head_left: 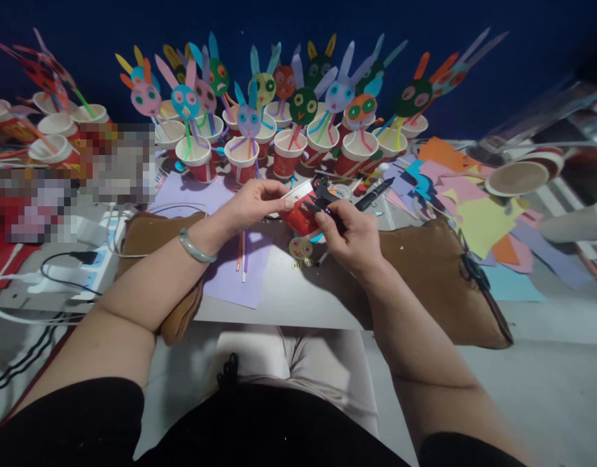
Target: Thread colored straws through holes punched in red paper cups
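1. A grey table top [298, 298] spreads under the work, with a brown cushion-like pad [425, 285] lying across its near edge.
2. Behind the hands stands a crowd of red-and-white paper cups holding straws topped with coloured paper bunny faces [303, 107], ranged along the dark blue wall [522, 39].
3. A loose heap of coloured paper sheets [474, 201] lies to the right; a purple paper sheet [240, 266] lies under the left forearm, with thin straws [243, 256] on it.
4. The left hand [254, 204], a pale green bangle [196, 248] on its wrist, has its fingers curled, pinching the rim end of a red-and-white paper cup [301, 211] held on its side above the table centre.
5. The right hand [354, 240] is clenched around a black tool [325, 198] whose tip touches the cup's side.
6. A small round paper face [301, 248] lies on the table just below the cup.
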Demonstrator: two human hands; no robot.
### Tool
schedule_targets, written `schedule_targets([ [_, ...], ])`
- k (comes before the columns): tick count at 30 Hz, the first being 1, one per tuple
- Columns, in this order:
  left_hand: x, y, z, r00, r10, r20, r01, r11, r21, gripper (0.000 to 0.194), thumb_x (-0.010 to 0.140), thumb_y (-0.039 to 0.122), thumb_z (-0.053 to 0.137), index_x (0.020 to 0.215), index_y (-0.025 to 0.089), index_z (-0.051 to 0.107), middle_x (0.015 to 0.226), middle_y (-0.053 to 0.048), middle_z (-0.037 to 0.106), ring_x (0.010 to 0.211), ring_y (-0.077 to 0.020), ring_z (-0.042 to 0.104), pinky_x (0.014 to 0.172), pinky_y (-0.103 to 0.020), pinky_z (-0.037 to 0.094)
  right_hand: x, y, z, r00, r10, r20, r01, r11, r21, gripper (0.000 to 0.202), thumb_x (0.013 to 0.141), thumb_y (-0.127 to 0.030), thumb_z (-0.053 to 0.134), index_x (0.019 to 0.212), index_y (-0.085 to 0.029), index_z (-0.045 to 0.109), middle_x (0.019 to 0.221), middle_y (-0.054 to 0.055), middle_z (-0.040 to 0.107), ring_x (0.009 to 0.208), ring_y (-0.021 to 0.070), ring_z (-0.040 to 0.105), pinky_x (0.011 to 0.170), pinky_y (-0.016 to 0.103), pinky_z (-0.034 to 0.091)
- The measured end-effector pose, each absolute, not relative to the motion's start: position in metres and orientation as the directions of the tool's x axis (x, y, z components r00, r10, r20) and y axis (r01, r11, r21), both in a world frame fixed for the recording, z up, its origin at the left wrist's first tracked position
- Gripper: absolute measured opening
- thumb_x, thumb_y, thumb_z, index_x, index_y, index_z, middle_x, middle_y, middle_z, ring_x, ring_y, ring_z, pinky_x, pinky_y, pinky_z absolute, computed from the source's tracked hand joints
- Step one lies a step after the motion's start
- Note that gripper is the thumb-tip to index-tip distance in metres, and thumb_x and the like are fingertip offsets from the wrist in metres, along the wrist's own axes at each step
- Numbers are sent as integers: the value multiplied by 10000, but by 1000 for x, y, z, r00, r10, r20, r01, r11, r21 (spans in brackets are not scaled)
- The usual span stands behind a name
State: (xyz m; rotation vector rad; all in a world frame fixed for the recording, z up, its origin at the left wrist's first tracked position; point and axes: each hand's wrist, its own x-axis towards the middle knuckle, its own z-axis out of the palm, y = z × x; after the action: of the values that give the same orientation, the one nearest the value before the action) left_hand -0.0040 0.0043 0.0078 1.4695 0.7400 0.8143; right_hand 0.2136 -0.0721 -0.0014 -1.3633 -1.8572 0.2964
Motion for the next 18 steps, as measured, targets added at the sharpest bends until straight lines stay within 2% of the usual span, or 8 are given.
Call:
schedule_targets([
  [8, 1, -5, 8, 492, 867, 85, 10, -103, 995, 444, 713, 563, 886, 765, 148, 737, 715, -23, 708, 656, -114, 617, 627, -250, 477, 210, -77, -4, -105, 866, 488, 830, 347, -437, 320, 982, -490, 531, 844, -210, 602, 607, 2, 557, 513, 135, 451, 543, 298, 280],
  [18, 15, -25, -3, 292, 931, 220, -27, -222, 975, 423, 769, 567, 847, 765, 156, 747, 765, -28, 735, 732, -114, 617, 740, -255, 496, 204, -81, -6, -71, 829, 555, 913, 278, -298, 360, 1015, -497, 474, 862, -201, 613, 631, 36, 624, 527, 161, 493, 539, 306, 253],
])
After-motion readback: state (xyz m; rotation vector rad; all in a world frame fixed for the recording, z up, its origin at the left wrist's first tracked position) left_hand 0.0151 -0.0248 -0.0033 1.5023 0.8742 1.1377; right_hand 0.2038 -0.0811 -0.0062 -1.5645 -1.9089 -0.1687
